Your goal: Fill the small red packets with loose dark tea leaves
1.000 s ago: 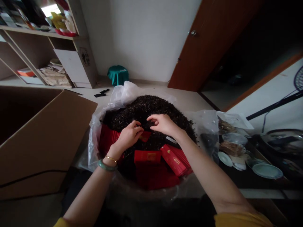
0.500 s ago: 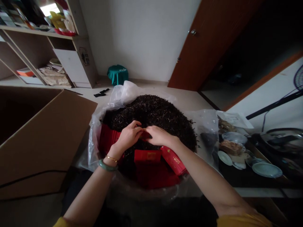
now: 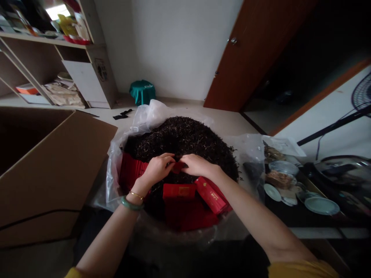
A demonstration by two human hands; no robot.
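Big open brown cardboard box [image 3: 66, 166] L of grip. Crinkled clear plastic sheeting [image 3: 112, 181] around lg rounded heap of dark, wispy dried bits [image 3: 191, 135], under & beyond grip. Row of thin red packets [image 3: 130, 170] L; oblong glossy red pack [image 3: 211, 195] nearer body, to R. L hand [image 3: 158, 170] pinching small flat red packet [image 3: 177, 167], betw. hands; R hand [image 3: 199, 166] fingertips at its R side, can't tell from here if pinching. Prob. best: steady w/ L, light R touch, stay low over heap.

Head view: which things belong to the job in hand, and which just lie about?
Likely in use: left hand, right hand, red piece between them, dark leafy pile, red stack, plastic liner.

Likely idle: teal cover, fan, pale dish.
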